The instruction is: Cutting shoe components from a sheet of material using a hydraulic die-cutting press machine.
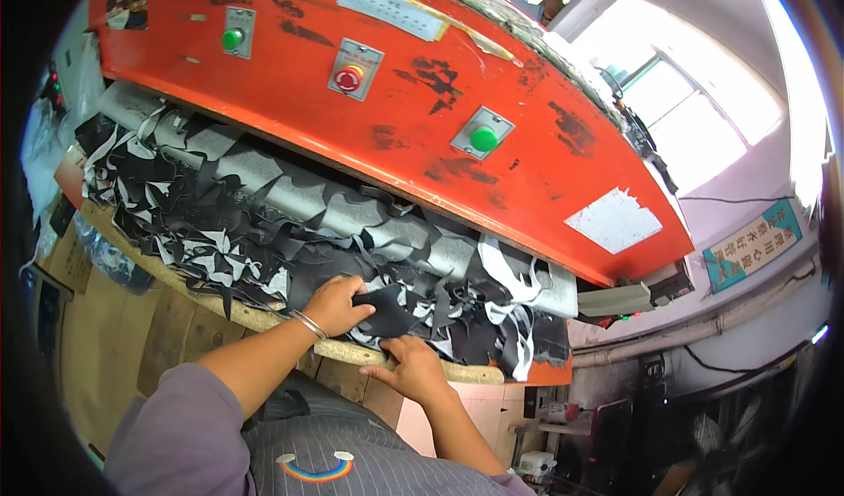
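My left hand (336, 308), with a silver bangle at its wrist, is closed on a dark, flat cut piece of sheet material (389, 313), thumb along its left edge. My right hand (415, 369) rests at the worn wooden front edge (352, 353) of the bench, just below that piece. Its thumb stands apart from the fingers, and no object shows in it. Around both hands lies a thick heap of black and pale grey offcut strips (202, 224), curled and tangled. Whether the right fingertips touch the dark piece is hard to tell.
A red machine beam (396, 127) spans above the heap, carrying green buttons (483, 139) and a red emergency stop button (349, 78). Beneath it runs a pale, scrap-covered bed (290, 199). Wooden boards (180, 325) lie below the bench at left; a bright window (677, 101) is at far right.
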A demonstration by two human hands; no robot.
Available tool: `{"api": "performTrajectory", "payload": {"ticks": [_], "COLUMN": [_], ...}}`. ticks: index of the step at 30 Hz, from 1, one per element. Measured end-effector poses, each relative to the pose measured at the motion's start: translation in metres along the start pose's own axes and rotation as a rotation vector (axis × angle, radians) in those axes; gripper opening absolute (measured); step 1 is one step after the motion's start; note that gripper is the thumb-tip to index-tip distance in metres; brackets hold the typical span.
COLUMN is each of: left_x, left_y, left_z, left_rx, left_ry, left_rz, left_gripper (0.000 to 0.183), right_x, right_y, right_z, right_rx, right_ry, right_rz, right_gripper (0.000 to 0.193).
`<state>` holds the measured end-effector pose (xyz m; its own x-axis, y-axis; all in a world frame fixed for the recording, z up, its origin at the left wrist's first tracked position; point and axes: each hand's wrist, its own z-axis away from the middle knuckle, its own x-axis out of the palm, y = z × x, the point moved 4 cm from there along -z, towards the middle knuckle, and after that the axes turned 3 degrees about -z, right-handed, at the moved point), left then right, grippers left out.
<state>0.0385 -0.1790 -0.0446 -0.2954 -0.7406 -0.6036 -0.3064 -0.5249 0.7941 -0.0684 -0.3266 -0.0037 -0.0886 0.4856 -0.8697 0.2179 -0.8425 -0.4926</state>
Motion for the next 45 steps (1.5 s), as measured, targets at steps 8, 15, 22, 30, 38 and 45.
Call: {"api": "performTrajectory", "payload": {"ticks": [8, 15, 22, 30, 38, 45], "left_x": [0.002, -0.004, -0.009, -0.041, -0.040, -0.090], "left_y": [-0.005, 0.000, 0.010, -0.014, -0.012, -0.010], "left_z": [0.002, -0.005, -0.003, -0.016, -0.045, -0.015], "left_rx": [0.006, -0.045, -0.183, -0.192, -0.367, -0.543], "left_ry": [0.016, -0.026, -0.102, 0.171, -0.321, -0.740], "left_rz": [0.041, 0.088, 0.400, 0.455, 0.879, 1.137], "left_gripper": [0.034, 0.031, 0.024, 0.031, 0.051, 0.051], "right_x": [-0.061, -0.068, -0.042, -0.073, -0.042, -0.009], "right_y": [0.011, 0.037, 0.066, 0.095, 0.016, -0.035], "right_z": [-0.075, -0.219, -0.253, -0.193, -0.110, -0.094], "right_rx": [0.246, -0.020, 0.027, -0.035, -0.148, -0.047], "right_ry": [-0.269, 0.179, 0.135, 0.181, 0.184, 0.206], "right_rz": [-0.260, 0.060, 0.458, -0.123, -0.461, -0.577], "right_gripper": [0.044, 0.056, 0.046, 0.027, 0.015, 0.023]}}
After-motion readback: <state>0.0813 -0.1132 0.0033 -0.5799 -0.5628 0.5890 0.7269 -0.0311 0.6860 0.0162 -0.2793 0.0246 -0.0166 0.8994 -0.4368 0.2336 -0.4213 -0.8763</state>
